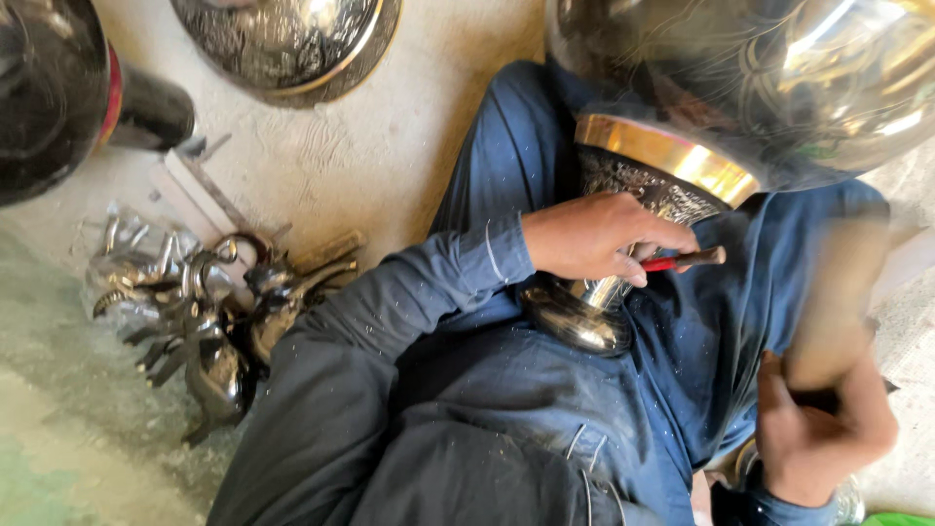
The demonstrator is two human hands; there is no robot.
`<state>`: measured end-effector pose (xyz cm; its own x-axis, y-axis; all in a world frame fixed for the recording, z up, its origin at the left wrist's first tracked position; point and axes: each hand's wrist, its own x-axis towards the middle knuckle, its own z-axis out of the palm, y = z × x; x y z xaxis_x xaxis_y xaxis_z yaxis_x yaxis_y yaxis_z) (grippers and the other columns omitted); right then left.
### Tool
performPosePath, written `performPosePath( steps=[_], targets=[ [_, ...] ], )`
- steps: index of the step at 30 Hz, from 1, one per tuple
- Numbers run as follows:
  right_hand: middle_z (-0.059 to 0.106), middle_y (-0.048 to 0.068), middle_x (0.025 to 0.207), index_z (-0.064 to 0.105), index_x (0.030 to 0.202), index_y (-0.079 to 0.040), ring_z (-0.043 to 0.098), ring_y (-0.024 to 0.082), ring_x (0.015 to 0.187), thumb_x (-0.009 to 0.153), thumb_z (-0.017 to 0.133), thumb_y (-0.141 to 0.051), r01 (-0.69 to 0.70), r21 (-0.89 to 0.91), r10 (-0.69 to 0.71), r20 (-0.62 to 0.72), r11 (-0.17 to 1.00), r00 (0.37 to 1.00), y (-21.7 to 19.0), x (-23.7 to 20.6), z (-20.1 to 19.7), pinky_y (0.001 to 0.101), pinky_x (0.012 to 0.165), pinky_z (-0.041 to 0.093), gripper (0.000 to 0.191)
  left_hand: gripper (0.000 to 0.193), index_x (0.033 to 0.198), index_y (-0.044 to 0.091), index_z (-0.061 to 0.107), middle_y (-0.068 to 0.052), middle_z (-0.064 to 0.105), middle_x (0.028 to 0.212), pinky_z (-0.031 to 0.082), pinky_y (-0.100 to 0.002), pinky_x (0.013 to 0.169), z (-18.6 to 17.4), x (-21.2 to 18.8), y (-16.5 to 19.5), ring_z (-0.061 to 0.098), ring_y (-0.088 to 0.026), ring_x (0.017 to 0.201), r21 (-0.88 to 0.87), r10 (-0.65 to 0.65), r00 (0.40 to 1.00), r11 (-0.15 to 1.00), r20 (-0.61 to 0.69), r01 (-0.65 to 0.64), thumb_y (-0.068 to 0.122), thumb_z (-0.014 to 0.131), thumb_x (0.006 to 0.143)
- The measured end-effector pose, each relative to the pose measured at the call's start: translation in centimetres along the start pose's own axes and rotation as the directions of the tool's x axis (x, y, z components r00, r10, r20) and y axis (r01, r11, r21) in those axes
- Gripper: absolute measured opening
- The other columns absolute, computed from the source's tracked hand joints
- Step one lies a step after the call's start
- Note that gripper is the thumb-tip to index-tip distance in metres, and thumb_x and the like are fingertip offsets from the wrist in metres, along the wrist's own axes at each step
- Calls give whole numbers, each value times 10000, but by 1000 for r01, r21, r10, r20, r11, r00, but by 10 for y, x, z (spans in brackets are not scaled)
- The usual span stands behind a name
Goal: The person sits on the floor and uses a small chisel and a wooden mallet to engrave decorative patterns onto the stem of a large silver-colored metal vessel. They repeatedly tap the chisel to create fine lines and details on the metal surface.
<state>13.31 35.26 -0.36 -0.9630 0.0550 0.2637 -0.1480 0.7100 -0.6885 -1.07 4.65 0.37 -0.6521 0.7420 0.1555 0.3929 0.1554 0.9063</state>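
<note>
Red-handled tool (682,260) in left hand (589,237) — tip rightward, near-level

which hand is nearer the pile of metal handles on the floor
Left. The left hand is over the vase, closer to the handles; the right hand is farther off at the lower right.

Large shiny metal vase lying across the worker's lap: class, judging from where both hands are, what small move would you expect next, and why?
Probably a light tap. The left hand holds a thin red-handled tool against the engraved neck of the large shiny metal vase, below its gold band. The right hand is raised nearby and blurred, gripping something dark that cannot be made out. The tool looks set and steadied, so a strike on its end seems likely.
</note>
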Motion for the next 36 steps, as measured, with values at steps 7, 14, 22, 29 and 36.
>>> performPosePath(
  steps=[7, 14, 22, 29, 36],
  targets=[
    [607, 146, 973, 677, 1392, 19, 609, 180, 842, 904, 761, 113, 24, -155, -16, 52, 988, 999, 2, -1, -1, 281, 871, 518, 504, 409, 1131, 146, 656, -56, 668, 689, 496, -384, 601, -1, -2, 3, 697, -192, 631, -20, -37, 998, 999, 44, 38, 69, 839, 773],
    [622, 164, 970, 684, 1430, 40, 594, 213, 803, 901, 740, 135, 91, -157, -82, 64, 983, 995, -17, 7, 1, 309, 799, 498, 540, 458, 1203, 129, 648, -92, 720, 835, 518, -384, 655, 2, -9, -4, 704, -208, 718, 19, 70, 997, 997, -14, -70, 83, 845, 793],
    [637, 182, 899, 675, 1420, 44, 621, 228, 727, 857, 793, 110, 128, -234, -89, 172, 964, 981, -42, 52, -2, 333, 720, 505, 578, 476, 1298, 40, 543, -105, 717, 861, 567, -310, 677, 31, -35, -7, 734, -187, 738, -155, -222, 867, 973, -446, 169, 99, 790, 895],
    [676, 227, 1210, 584, 1486, 69, 681, 302, 1052, 938, 725, 151, 197, -35, -191, 129, 980, 973, -83, 92, -8, 381, 941, 558, 571, 446, 1276, 31, 547, -105, 703, 862, 581, -309, 697, 40, -40, -11, 727, -186, 740, -191, -205, 840, 974, -503, 123, 111, 800, 918],
    [688, 223, 903, 733, 1344, -24, 672, 297, 725, 758, 758, 198, 409, -411, -233, 414, 815, 880, -116, 121, -23, 397, 684, 570, 628, 425, 1249, 16, 583, -85, 696, 807, 568, -300, 653, 46, -39, -10, 717, -154, 697, -125, -201, 803, 980, -561, 158, 114, 808, 902]
  ],
)
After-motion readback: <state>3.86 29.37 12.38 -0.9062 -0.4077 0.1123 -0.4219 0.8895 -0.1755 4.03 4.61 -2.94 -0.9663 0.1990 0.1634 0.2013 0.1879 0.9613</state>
